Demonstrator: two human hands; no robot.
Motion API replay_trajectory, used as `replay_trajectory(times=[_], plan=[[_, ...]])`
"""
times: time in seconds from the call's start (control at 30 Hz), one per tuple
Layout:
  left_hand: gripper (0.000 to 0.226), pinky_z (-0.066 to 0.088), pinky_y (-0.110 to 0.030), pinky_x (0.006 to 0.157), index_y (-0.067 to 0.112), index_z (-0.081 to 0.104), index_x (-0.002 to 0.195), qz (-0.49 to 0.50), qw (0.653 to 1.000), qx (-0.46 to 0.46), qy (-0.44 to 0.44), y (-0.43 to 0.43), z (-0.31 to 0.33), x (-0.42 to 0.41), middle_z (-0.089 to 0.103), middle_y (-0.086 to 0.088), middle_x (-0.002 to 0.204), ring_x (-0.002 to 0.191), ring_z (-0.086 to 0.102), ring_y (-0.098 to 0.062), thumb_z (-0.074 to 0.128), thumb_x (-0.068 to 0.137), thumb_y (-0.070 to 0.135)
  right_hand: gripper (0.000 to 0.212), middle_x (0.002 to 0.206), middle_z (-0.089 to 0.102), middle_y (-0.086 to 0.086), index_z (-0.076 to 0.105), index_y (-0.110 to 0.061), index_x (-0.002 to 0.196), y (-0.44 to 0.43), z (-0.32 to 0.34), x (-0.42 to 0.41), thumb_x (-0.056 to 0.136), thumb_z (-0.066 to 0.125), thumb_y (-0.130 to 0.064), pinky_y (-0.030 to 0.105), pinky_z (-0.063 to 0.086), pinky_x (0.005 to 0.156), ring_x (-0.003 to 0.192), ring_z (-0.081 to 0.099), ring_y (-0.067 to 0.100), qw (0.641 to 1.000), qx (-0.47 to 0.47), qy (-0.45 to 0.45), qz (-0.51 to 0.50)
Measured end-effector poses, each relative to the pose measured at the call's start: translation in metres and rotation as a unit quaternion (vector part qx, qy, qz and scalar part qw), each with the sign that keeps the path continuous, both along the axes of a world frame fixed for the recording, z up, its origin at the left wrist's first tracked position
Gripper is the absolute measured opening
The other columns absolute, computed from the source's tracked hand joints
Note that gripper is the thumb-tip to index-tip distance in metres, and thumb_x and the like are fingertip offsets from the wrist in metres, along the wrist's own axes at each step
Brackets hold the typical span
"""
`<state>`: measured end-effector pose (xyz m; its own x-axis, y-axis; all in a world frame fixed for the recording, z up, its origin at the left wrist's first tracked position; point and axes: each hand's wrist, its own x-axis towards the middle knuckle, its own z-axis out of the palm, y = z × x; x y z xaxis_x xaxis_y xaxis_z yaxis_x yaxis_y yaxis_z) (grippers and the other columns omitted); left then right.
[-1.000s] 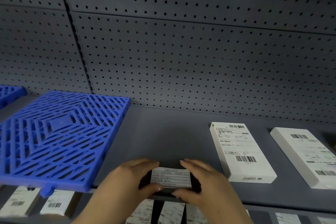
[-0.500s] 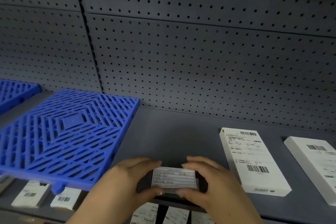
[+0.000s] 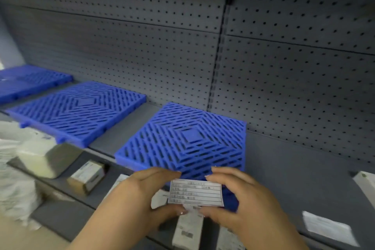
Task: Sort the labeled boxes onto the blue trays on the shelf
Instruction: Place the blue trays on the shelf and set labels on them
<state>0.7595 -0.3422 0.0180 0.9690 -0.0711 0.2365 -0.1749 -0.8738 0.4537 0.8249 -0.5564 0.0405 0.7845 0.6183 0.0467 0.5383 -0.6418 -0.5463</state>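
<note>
Both hands hold one small dark box with a white ruled label (image 3: 195, 193) in front of the nearest blue tray's front edge. My left hand (image 3: 140, 195) grips its left end and my right hand (image 3: 241, 195) its right end. The nearest blue slatted tray (image 3: 188, 142) lies on the grey shelf just behind the box. A second blue tray (image 3: 81, 109) sits to its left and a third (image 3: 30, 81) at the far left. None of the trays carries a box.
The grey pegboard wall (image 3: 284, 67) closes the back of the shelf. A white labeled box (image 3: 365, 180) shows at the right edge. On the lower shelf lie several labeled boxes (image 3: 188, 229), a brown carton (image 3: 87, 176), a pale block (image 3: 46, 158) and white bags (image 3: 14, 189).
The view has swung left, so the blue tray now sits at centre and two more trays show. My hands carried the small labeled box leftward to the tray's front edge.
</note>
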Motion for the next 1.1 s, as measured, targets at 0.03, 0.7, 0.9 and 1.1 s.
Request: replay_trajectory(times=[0.03,0.7,0.9,1.1], plan=[[0.07,0.024,0.01,0.078,0.06,0.042,0.117,-0.003,1.0,-0.003,-0.007,0.024,0.0,-0.009,0.032,0.053,0.104,0.096,0.031,0.034,0.03,0.055,0.092,0.058,0.113,0.019,-0.054,0.04,-0.053,0.125,0.024,0.002,-0.008,0.073,0.063,-0.06,0.008,0.027,0.099,0.112,0.029,-0.02,1.0,-0.004,0.006,0.005],[0.056,0.038,-0.002,0.076,0.046,0.054,0.113,0.114,0.993,-0.009,0.012,0.34,0.007,-0.1,0.06,0.031,0.105,0.093,0.054,0.013,0.041,0.071,0.081,0.055,0.12,0.025,-0.048,0.042,-0.051,0.124,0.365,-0.007,-0.046,0.074,0.063,-0.06,-0.007,0.024,0.079,0.109,0.029,-0.025,0.991,0.005,0.023,0.129],[0.083,0.032,0.003,0.077,0.053,0.048,0.121,0.118,0.993,0.01,0.016,0.406,0.006,-0.043,0.049,0.038,0.117,0.105,0.045,0.015,0.024,0.054,0.095,0.05,0.109,0.015,-0.054,0.036,-0.057,0.121,0.427,-0.007,0.005,0.077,0.061,-0.058,-0.003,0.027,0.08,0.1,0.027,-0.029,0.993,-0.013,0.034,0.115],[0.058,0.033,-0.004,0.093,0.051,0.046,0.124,0.032,0.996,0.006,0.087,0.444,0.013,0.04,0.041,0.038,0.118,0.109,0.037,0.018,0.057,0.07,0.069,0.056,0.108,0.011,-0.05,0.032,-0.052,0.128,0.46,-0.006,0.058,0.078,0.058,-0.058,0.006,0.025,0.096,0.109,0.026,-0.017,0.997,-0.021,0.057,0.044]])
